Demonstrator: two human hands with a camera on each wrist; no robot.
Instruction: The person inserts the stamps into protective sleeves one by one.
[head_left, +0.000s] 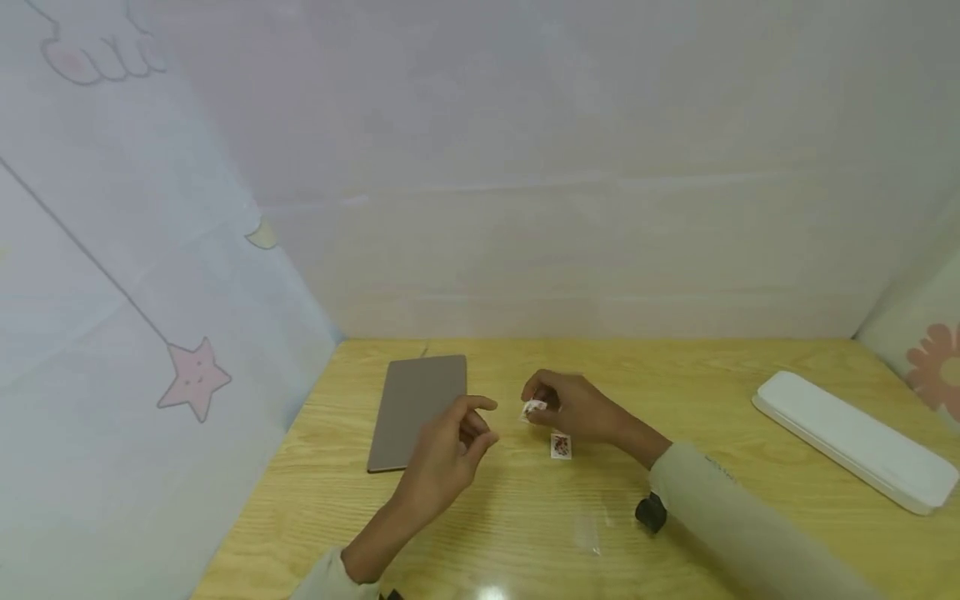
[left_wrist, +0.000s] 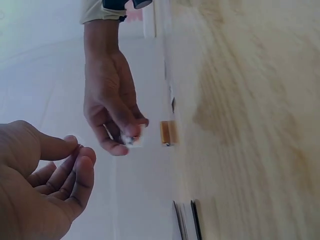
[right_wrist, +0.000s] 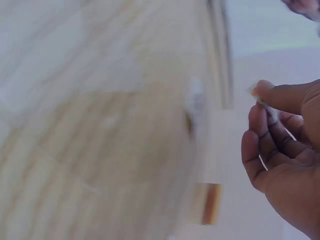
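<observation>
My right hand point(head_left: 573, 407) pinches a small white playing card point(head_left: 534, 407) with red and dark print between thumb and fingers, above the table. On the wood just below that hand lies another small picture card point(head_left: 561, 446). Nearby in the left wrist view, a small orange-sided block point(left_wrist: 165, 132) stands on the table; whether it is a pack under that card I cannot tell. My left hand point(head_left: 447, 454) hovers left of the right one, fingers loosely bent, with nothing visible in it. Its thumb tip and fingertips are close together in the left wrist view.
Behind the left hand lies a flat grey-brown notebook or tablet point(head_left: 420, 408). A long white case point(head_left: 855, 442) is at the table's right. Thin clear plastic point(head_left: 588, 533) lies near the front. Pale printed cloth point(head_left: 480, 208) walls the wooden table's back and sides.
</observation>
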